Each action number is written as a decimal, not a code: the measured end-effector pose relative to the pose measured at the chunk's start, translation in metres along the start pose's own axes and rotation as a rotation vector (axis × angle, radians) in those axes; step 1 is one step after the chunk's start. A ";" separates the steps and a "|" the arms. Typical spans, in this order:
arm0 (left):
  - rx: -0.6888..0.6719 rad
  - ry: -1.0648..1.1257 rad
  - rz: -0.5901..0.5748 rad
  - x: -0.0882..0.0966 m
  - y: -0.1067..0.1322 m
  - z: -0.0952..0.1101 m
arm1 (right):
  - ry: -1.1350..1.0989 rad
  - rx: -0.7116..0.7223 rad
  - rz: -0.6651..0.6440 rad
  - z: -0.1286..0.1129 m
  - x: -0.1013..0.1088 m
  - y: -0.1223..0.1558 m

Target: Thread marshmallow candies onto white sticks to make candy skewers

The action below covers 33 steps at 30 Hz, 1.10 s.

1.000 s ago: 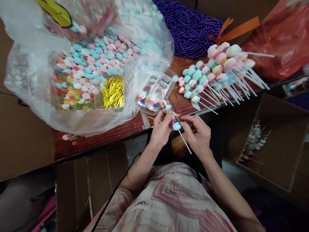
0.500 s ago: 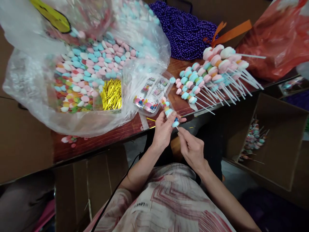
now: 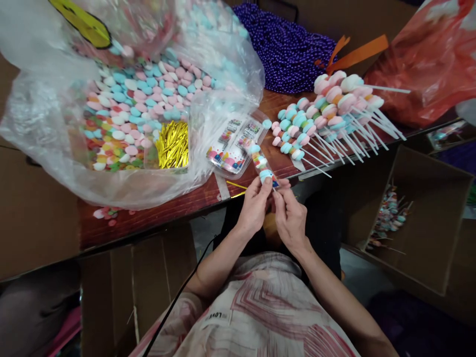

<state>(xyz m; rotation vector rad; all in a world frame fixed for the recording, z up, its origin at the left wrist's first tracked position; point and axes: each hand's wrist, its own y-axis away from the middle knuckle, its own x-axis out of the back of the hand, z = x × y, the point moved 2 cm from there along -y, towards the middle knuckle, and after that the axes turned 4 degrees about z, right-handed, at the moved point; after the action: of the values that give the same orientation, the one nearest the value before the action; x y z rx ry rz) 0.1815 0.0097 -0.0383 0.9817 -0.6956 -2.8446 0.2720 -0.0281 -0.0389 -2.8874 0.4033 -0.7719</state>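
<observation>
Both my hands hold one candy skewer (image 3: 261, 164) just over the near edge of the red-brown table (image 3: 156, 213). The skewer carries several pastel marshmallow discs inside a thin clear sleeve and points up and away from me. My left hand (image 3: 255, 208) pinches its lower end from the left. My right hand (image 3: 288, 218) pinches the same spot from the right, fingertips touching the left hand's. The stick below the candies is hidden by my fingers.
A big clear plastic bag (image 3: 122, 109) of loose pastel candies fills the table's left, with gold twist ties (image 3: 173, 144) and a pack of printed sleeves (image 3: 232, 146) beside it. Finished skewers (image 3: 327, 116) lie at right. Purple beads (image 3: 286, 44), a red bag (image 3: 427, 64), a cardboard box (image 3: 420, 218) with skewers.
The skewer has swung from lying low between my hands to pointing up and away. My right hand slid up the stick and now meets the left at the candies' base.
</observation>
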 end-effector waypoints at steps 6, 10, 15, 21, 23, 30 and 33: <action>-0.014 -0.032 -0.016 0.002 -0.002 0.005 | -0.343 -0.272 -0.235 0.006 0.011 0.010; -0.072 -0.152 0.004 0.006 0.003 -0.007 | -0.447 -0.308 -0.177 0.012 0.003 0.007; -0.121 -0.228 -0.018 0.014 0.007 -0.010 | -0.521 -0.326 -0.218 0.012 -0.002 0.000; -0.062 0.027 -0.079 0.016 0.005 0.012 | -0.615 -0.404 -0.326 0.009 -0.002 0.000; -0.033 0.065 -0.080 0.016 0.003 0.018 | -0.628 -0.423 -0.355 0.009 -0.005 0.002; -0.025 -0.022 -0.047 0.022 0.004 0.018 | -0.659 -0.455 -0.375 0.007 -0.016 0.006; -0.037 -0.064 -0.054 0.022 0.007 0.014 | -0.662 -0.439 -0.373 0.007 -0.018 0.006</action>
<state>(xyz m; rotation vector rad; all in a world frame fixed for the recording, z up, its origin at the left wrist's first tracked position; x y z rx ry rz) 0.1544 0.0050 -0.0382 0.9217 -0.6289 -2.9367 0.2598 -0.0286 -0.0547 -3.4265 -0.0609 0.3201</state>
